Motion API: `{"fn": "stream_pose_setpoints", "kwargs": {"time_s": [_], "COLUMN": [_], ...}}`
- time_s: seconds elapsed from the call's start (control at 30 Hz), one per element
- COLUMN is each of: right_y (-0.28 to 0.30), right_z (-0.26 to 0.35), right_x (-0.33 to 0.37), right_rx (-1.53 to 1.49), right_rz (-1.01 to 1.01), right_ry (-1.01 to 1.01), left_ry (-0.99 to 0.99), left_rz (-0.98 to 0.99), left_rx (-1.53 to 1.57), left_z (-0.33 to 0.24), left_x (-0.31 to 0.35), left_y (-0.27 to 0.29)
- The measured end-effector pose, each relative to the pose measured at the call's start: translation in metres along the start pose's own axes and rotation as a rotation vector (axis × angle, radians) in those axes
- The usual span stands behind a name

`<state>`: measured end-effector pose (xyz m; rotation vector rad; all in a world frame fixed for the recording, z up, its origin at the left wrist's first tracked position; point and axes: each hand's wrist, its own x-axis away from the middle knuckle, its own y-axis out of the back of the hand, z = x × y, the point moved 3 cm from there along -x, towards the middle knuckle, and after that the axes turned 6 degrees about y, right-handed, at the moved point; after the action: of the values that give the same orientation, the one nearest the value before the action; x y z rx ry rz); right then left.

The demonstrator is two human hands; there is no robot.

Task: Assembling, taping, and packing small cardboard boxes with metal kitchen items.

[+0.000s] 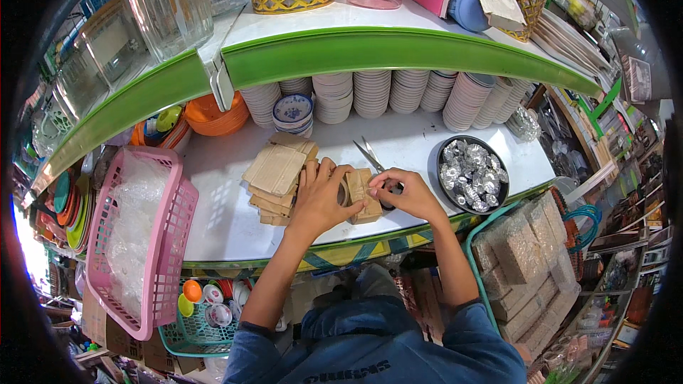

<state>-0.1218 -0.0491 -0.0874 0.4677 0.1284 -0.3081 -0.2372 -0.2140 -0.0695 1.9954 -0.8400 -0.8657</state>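
Observation:
My left hand (pixel 324 195) lies palm down with its fingers spread, between a stack of cut cardboard pieces (pixel 274 167) and a small brown cardboard piece (pixel 365 195). Its thumb touches the small piece's edge. Partly under that hand shows a dark round thing, perhaps a tape roll. My right hand (pixel 402 195) has its thumb and fingertips pinched together over the small piece's right side; what they pinch is too small to make out. Scissors (pixel 370 156) lie just beyond, blades pointing away, their handles partly hidden by the right hand.
A black bowl (pixel 442 195) of silvery wrapped items stands at right. Stacked white bowls (pixel 371 92) line the back under a green-edged shelf (pixel 398 53). Left stands a pink basket (pixel 160 242) of clear plastic; lower right, a green crate (pixel 473 256) holds wrapped brown blocks.

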Motion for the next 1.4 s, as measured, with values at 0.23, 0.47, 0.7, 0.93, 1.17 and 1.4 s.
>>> {"fn": "stream_pose_setpoints", "kwargs": {"time_s": [0.23, 0.47, 0.7, 0.93, 1.17, 1.4], "right_y": [-0.003, -0.008, -0.013, -0.011, -0.015, -0.019], "right_z": [0.001, -0.008, -0.002, 0.001, -0.005, -0.022], "right_x": [-0.001, -0.001, -0.002, -0.004, -0.007, -0.007], "right_rx": [0.109, 0.077, 0.191, 0.194, -0.034, 0.233], "right_rz": [0.002, 0.038, 0.041, 0.136, -0.087, -0.007], "right_ry": [0.149, 0.132, 0.147, 0.168, -0.167, -0.109], "left_ry": [-0.042, -0.049, -0.010, 0.010, 0.005, -0.039], "left_rz": [-0.030, -0.016, 0.053, 0.099, 0.148, 0.149], "left_rx": [0.020, 0.045, 0.066, 0.104, 0.126, 0.161], "left_z": [0.003, 0.006, 0.006, 0.007, 0.010, 0.004], "left_x": [0.000, 0.001, -0.001, -0.003, -0.003, 0.002], "left_y": [-0.003, -0.004, -0.004, -0.006, -0.011, -0.008]}}
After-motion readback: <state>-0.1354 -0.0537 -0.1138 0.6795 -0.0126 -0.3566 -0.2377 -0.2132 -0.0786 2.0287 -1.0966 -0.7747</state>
